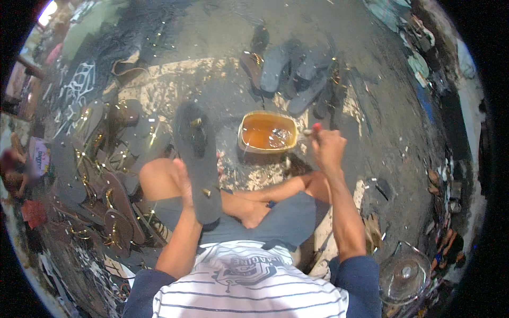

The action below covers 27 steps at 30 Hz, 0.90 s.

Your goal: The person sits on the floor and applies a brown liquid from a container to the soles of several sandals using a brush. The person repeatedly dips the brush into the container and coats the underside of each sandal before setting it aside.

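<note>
My left hand (183,183) grips a long dark sandal sole (204,169) by its left edge, holding it upright over my left knee. A wet, shiny patch covers the sole's upper half, and small yellowish bits show at its top and near its lower end. To the right, a yellow-rimmed tub (268,151) holds amber liquid, probably glue. Beside that tub my right hand (328,151) is closed round what looks like a small brush (316,127) with a red part. Its other end, near the tub's right rim, is blurred.
Several dark sandals with gold trim (114,212) are heaped at my left. More grey soles (297,74) lie beyond the tub on a worn, pale-spotted board (185,69). A round wire-guarded object (405,273) sits at lower right, and scraps line the right wall.
</note>
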### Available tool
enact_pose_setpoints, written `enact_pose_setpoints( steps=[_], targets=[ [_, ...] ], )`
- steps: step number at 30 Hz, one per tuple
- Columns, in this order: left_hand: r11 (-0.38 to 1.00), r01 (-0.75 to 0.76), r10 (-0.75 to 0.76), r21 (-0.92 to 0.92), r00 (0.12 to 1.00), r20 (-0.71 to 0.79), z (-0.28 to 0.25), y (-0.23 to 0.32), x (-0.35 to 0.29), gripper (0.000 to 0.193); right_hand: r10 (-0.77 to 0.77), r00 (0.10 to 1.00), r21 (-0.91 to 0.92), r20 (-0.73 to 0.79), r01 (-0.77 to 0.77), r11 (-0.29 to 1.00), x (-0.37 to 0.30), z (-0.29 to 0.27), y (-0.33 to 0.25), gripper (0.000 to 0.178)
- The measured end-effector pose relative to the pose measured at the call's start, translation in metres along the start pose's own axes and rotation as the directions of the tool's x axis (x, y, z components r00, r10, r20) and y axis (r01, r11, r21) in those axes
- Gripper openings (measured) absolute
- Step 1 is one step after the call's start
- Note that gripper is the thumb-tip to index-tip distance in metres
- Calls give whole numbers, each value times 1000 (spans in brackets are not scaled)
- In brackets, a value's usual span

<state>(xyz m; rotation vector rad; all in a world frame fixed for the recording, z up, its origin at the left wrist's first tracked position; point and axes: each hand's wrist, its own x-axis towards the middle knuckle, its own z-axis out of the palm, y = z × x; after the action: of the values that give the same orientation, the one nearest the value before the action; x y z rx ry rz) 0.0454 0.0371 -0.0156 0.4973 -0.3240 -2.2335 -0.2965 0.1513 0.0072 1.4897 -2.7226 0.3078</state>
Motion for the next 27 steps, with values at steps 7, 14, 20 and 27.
enact_pose_setpoints(
  steps=[7,14,20,27],
  targets=[
    [996,-62,53,62,988,144,62,0,69,70,-25,979,883,-201,192,428,-62,-25,-176,34],
    [980,67,-25,-190,976,217,72,31,68,75,-289,833,585,-471,540,605,-73,-10,-186,29],
    [850,268,-187,-453,958,217,67,-15,56,70,-424,807,733,-410,569,374,-10,-11,-175,28],
    [923,288,-197,-256,924,328,70,-8,61,68,-405,848,814,-341,482,325,-12,0,-167,24]
  ],
)
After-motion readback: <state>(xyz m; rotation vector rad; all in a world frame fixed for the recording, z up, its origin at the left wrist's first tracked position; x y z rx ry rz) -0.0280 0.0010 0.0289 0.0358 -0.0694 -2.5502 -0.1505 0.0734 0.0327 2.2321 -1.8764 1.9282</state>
